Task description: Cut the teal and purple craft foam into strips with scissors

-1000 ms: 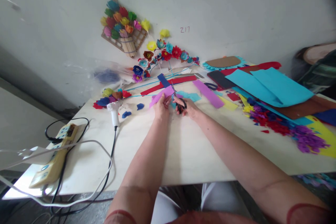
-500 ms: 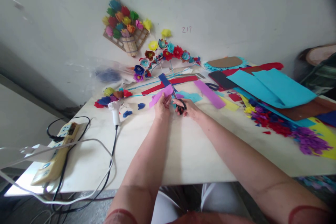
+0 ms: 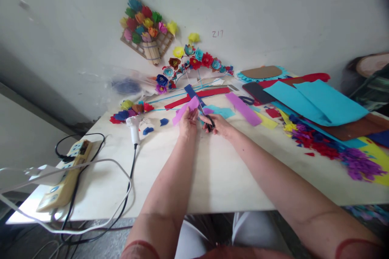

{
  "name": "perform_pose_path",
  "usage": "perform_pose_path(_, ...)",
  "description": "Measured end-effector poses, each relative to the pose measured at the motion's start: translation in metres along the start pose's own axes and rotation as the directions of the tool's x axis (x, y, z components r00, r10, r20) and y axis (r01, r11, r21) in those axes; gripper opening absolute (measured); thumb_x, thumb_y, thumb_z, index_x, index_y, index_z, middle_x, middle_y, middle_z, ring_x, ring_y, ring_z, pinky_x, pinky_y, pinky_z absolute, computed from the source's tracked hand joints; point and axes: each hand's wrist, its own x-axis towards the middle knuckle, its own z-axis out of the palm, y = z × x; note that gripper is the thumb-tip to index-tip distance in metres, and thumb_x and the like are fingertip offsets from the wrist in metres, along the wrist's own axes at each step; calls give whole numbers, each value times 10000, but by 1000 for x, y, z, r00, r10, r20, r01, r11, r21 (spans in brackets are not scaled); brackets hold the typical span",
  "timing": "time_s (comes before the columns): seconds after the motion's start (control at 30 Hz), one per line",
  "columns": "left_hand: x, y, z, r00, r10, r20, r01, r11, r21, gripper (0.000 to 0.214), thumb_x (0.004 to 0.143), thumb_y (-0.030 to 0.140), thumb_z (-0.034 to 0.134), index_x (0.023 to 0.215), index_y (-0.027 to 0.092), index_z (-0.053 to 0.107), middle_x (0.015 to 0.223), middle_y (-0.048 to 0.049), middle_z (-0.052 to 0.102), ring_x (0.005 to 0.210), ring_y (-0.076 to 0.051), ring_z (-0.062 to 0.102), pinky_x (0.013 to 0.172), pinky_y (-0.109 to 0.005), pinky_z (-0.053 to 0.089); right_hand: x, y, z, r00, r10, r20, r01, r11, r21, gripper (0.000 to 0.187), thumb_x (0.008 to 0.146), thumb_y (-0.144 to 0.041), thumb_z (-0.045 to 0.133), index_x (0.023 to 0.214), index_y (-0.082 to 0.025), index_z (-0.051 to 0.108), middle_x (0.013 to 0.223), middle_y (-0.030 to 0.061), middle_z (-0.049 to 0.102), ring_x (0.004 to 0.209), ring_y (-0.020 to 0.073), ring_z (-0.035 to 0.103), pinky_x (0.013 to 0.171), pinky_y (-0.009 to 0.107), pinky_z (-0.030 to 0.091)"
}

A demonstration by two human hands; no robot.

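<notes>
My left hand (image 3: 187, 122) pinches a strip of light purple paper (image 3: 184, 110) above the white table (image 3: 212, 170). My right hand (image 3: 219, 125) grips black-handled scissors (image 3: 206, 116), whose blades point up and away into the purple paper's edge. Both hands are close together at the table's far middle. Under them lie a light blue scrap (image 3: 221, 111) and a dark blue strip (image 3: 191, 91).
A white glue gun (image 3: 133, 128) lies left of my hands, its cord running to a power strip (image 3: 65, 178) at the left edge. Paper flowers (image 3: 188, 62) lean on the wall. Blue sheets (image 3: 316, 101), a purple strip (image 3: 243, 108) and cut petals (image 3: 334, 149) cover the right side.
The hands stay in place with paper and scissors; the view has shifted slightly, and the scissors sit a little further into the purple paper.
</notes>
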Motion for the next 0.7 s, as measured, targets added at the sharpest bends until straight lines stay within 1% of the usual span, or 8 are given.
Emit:
perform_pose_path(0.1,0,0,1,1000,-8,14,8,1000,-4,36,779,154,582,759,151,612,734,-52,693,844,-173,676,798,-263,507,1,1,0,1000,-5,8,6,1000,-12,372,743,-499,655,766,-131,612,597,14,610,395,48,522,258,124,234)
perform_pose_path(0.23,-2,2,2,1000,-18,12,18,1000,-5,50,792,160,561,783,159,611,740,-48,699,874,-175,674,811,-263,505,0,-1,1,1000,0,21,0,1000,-9,351,754,-476,657,782,-129,608,610,17,613,394,46,521,265,127,237)
perform_pose_path(0.33,-5,5,3,1000,-28,-2,28,999,-22,50,797,157,558,776,155,603,723,-45,692,823,-160,681,773,-244,512,-2,-2,2,1000,-9,-1,9,1000,-19,334,734,-447,687,843,-140,614,601,2,598,394,46,513,267,126,237)
perform_pose_path(0.4,-6,6,3,999,-36,-12,36,999,-39,56,799,155,557,759,153,596,711,-49,687,798,-155,683,750,-233,516,-2,-2,2,1000,-20,-17,19,999,-32,341,712,-433,707,884,-152,617,591,-13,578,400,50,512,269,124,254)
perform_pose_path(0.5,-6,7,3,999,-45,-13,44,998,-54,56,796,159,559,750,155,590,723,-59,687,825,-163,681,749,-234,517,1,2,1,999,-43,-33,41,997,-63,349,688,-439,713,876,-162,614,606,-19,562,431,65,532,271,130,299)
perform_pose_path(0.6,-4,6,1,999,-41,2,41,998,-55,48,792,163,560,755,156,590,730,-57,688,842,-168,680,766,-247,514,5,5,-2,997,-57,-59,49,992,-116,352,660,-440,718,854,-167,611,653,-10,581,435,66,527,268,139,308)
perform_pose_path(0.7,-1,5,0,999,-27,24,28,999,-46,28,781,169,575,761,159,593,757,-58,695,871,-176,676,803,-267,506,5,5,-4,997,-59,-55,50,987,-153,335,660,-435,702,844,-170,613,681,2,601,449,72,531,283,143,316)
